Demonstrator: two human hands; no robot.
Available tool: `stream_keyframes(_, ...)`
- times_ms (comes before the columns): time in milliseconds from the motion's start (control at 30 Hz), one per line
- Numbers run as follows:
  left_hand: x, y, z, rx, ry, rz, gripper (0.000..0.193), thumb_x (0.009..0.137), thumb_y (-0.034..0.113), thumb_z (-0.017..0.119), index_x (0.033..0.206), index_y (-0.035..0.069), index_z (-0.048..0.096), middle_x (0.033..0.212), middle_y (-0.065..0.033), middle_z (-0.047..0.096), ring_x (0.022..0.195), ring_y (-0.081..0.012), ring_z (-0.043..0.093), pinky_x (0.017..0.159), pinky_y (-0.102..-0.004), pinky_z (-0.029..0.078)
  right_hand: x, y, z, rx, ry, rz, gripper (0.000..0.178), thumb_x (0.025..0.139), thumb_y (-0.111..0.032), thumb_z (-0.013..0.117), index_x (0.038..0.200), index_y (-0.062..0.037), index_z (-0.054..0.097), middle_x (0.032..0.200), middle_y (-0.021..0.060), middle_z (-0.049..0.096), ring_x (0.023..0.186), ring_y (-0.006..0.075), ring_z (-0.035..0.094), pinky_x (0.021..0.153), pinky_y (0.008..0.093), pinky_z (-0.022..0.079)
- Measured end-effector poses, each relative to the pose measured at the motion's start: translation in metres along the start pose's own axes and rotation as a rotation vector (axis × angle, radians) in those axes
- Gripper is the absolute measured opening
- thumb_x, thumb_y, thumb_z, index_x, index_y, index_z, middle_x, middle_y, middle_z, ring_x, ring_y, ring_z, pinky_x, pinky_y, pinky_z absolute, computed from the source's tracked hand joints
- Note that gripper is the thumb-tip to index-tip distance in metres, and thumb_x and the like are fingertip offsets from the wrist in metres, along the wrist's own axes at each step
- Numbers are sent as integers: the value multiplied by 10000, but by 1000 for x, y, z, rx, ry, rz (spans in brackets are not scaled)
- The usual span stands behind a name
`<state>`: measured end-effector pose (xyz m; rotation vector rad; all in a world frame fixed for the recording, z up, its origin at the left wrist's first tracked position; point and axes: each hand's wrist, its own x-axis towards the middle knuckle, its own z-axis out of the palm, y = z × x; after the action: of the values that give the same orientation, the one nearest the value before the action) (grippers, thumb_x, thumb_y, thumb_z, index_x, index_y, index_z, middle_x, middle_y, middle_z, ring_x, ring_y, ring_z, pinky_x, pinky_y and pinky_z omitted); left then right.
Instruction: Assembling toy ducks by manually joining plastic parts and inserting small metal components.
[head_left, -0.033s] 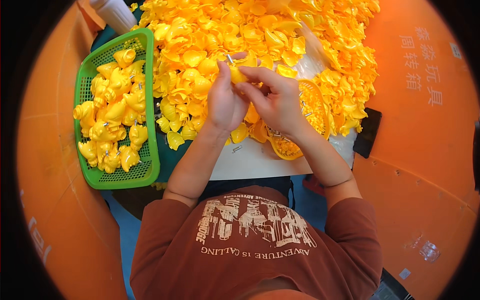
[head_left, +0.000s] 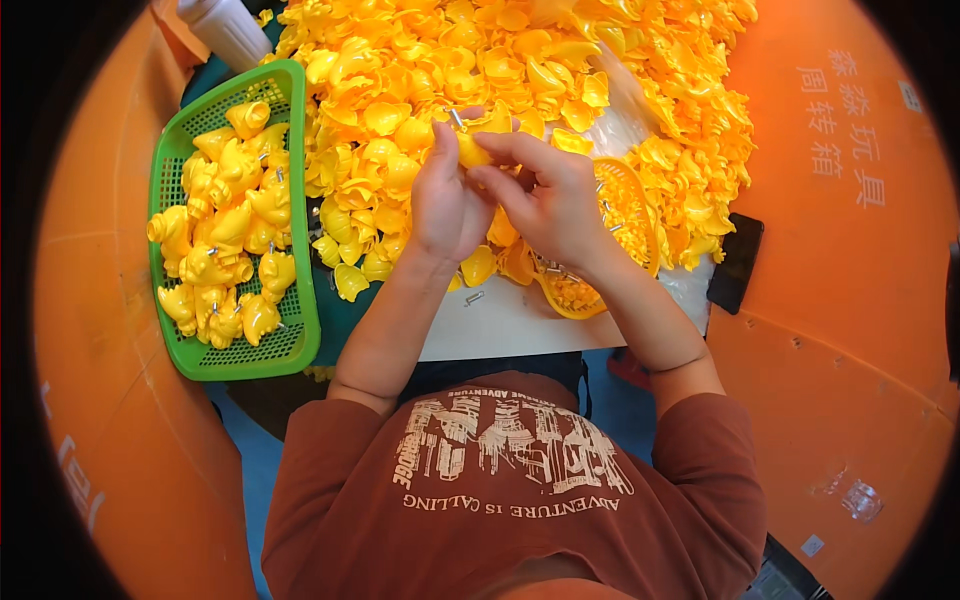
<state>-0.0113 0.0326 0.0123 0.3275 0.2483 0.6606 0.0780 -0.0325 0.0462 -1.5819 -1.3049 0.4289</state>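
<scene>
Both hands meet over the front of the yellow pile, working on one small yellow plastic toy part (head_left: 473, 151) with a metal pin (head_left: 457, 119) sticking up from it. My left hand (head_left: 448, 205) cradles the part from the left, thumb raised along its side. From the right, my right hand (head_left: 545, 185) pinches it between thumb and bent forefinger. Fingers cover much of the part, so its full shape is hidden. Below my right hand, a yellow basket (head_left: 655, 235) holds small yellow bits and metal pins, partly screened by the wrist.
A heap of curved yellow shells (head_left: 440, 60) covers the table's far side. At left, a green basket (head_left: 305, 220) contains several yellow pieces with metal pins. A loose metal pin (head_left: 474, 298) lies on the white tabletop (head_left: 500, 335). A dark phone (head_left: 736, 262) rests at right; a pale bottle (head_left: 228, 35) stands far left.
</scene>
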Motion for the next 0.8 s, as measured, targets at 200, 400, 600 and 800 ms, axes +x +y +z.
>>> stream_keyframes(200,13,13,-22,-82,-4,-65,525,945,487,298,1127,30,482,993,-104,584,869,-232,571,756,-338,465,0,18,-75,-76,154,109,112,815,-15,625,922,11,644,800,12,653,686,51,580,621,168,448)
stream_keyframes(400,8,3,-11,135,153,-108,486,953,462,303,1094,37,491,961,-117,597,785,-232,602,650,-319,484,-43,37,-103,-565,-194,288,138,757,-79,660,880,-19,650,790,126,640,640,212,602,614,299,476)
stream_keyframes(600,10,-5,-18,266,106,-151,496,957,460,285,1047,29,514,843,-111,616,648,-215,600,538,-308,474,-45,45,-89,-815,-83,109,124,756,-113,638,860,-46,635,823,106,622,801,285,600,700,366,477)
stream_keyframes(800,9,-7,-17,277,152,-79,468,953,452,321,993,37,533,812,-97,616,583,-182,577,468,-271,420,-47,46,-90,-873,-149,224,176,743,-131,641,910,-77,621,802,87,604,785,273,587,679,368,477)
